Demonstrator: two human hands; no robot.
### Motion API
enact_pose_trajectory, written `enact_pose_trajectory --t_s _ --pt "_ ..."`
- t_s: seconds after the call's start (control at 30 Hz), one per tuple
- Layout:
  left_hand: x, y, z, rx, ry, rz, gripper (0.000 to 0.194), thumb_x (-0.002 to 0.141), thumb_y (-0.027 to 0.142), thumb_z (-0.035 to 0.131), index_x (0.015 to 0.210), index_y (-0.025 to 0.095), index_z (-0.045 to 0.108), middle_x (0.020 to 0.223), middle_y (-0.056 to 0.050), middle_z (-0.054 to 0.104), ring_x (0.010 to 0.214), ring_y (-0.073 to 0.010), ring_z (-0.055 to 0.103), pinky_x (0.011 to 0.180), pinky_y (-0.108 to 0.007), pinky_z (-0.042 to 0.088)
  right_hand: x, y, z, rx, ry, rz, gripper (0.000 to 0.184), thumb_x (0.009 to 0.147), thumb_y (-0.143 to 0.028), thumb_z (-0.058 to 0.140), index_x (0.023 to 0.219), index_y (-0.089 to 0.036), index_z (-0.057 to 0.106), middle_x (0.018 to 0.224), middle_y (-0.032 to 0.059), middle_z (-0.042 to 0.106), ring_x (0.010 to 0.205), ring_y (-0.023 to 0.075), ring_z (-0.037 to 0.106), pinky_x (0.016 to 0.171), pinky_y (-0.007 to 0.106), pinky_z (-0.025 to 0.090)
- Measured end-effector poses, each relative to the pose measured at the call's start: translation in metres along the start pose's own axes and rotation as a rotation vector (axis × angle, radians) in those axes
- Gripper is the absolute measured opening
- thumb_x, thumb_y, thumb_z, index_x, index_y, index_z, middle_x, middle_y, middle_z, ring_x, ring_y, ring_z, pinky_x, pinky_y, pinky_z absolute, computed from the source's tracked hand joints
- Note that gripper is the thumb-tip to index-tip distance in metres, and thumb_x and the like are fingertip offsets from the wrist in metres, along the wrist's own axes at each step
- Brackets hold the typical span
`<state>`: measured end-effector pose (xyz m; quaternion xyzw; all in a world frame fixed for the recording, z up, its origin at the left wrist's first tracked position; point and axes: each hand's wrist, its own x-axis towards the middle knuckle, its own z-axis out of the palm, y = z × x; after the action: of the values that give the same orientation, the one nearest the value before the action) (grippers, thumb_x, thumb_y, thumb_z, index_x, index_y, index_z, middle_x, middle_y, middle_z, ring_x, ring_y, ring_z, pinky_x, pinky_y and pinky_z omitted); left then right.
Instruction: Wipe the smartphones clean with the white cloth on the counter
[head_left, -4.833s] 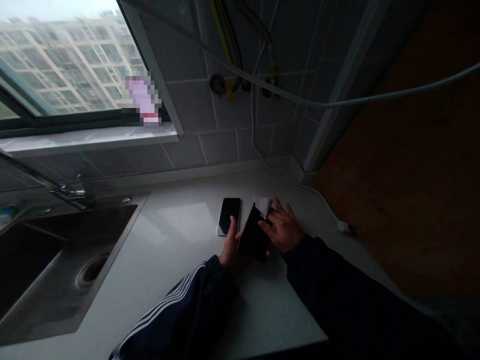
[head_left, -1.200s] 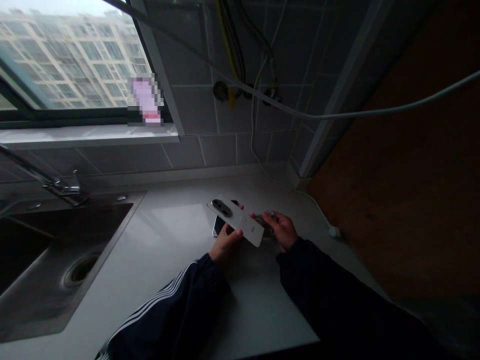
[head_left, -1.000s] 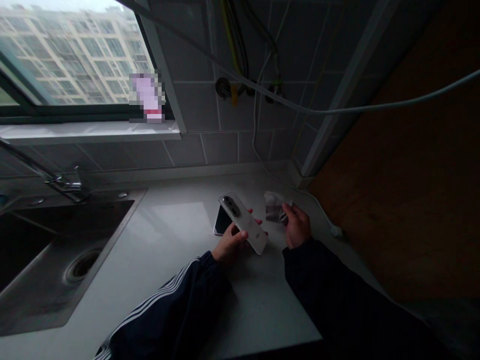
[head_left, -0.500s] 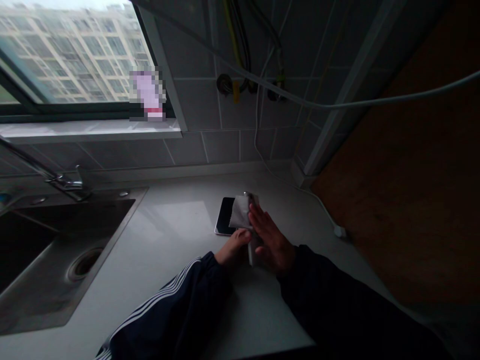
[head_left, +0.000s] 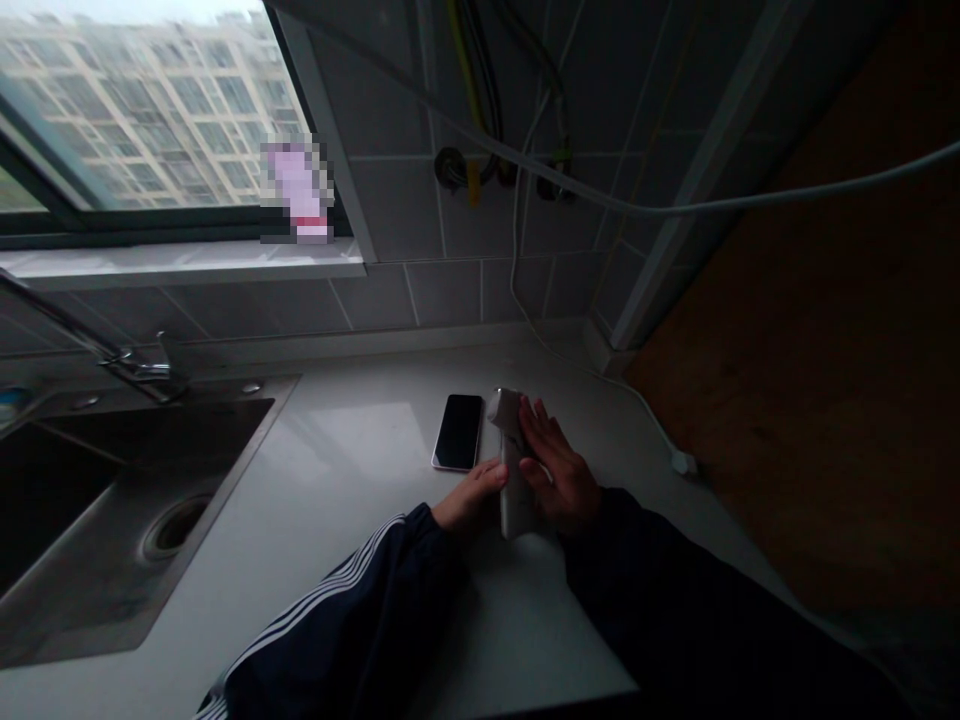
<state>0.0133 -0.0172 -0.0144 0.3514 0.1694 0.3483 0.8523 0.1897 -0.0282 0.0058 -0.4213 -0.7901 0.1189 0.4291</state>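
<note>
Head view. Reference item: the black-screened phone (head_left: 459,432), lying flat on the bench (head_left: 360,560), screen up. All positions are given from this item.

The pale phone (head_left: 515,505) is just to the right, held in the hands; its near end extends past the reference item's near edge. Its long axis runs roughly near to far. A light wipe (head_left: 507,408) covers its far end, to the right of the reference item's far half.

Left hand (head_left: 471,493): near side of the reference item; grip closed on the pale phone, thumb at its left edge. Remaining fingers are hidden.

Right hand (head_left: 561,482): farther right; grip not closed, fingers extended against the wipe and the pale phone's right side. Of the two, the left hand is nearer to the reference item.
</note>
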Motion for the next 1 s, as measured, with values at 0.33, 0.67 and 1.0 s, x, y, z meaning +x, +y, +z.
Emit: enact_pose_trajectory --t_s 0.33,0.67,1.0 --pt "0.006 0.011 -0.001 -0.202 0.196 0.047 0.075 0.085 0.065 0.069 0.143 0.02 0.056 0.144 -0.013 0.061 0.139 -0.03 0.053 0.106 -0.04 0.051 -0.002 -0.012 0.001 0.101 -0.041 -0.22 0.047 0.107 -0.037 0.038 0.151 -0.023 0.052 0.149 0.0101 0.058 0.143 0.0239 0.051 0.119 0.052 0.04" --pt "0.007 0.012 -0.002 -0.193 0.235 0.044 0.067 0.083 0.058 0.075 0.139 0.024 0.059 0.139 -0.011 0.064 0.109 -0.024 0.07 0.082 -0.033 0.062 0.002 -0.001 -0.001 0.11 -0.086 -0.098 0.047 0.108 -0.04 0.037 0.152 -0.027 0.05 0.147 0.0121 0.059 0.136 0.0284 0.058 0.122 0.067 0.025" --pt "0.006 -0.002 -0.005 0.061 0.137 0.055 0.058 0.075 0.056 0.083 0.118 0.018 0.071 0.103 -0.01 0.073 0.092 -0.026 0.071 0.08 -0.035 0.055 -0.001 0.001 0.006 0.153 -0.108 0.027 0.071 0.104 -0.063 0.032 0.164 -0.027 0.022 0.169 0.0112 0.025 0.156 0.0313 0.026 0.124 0.063 0.023"
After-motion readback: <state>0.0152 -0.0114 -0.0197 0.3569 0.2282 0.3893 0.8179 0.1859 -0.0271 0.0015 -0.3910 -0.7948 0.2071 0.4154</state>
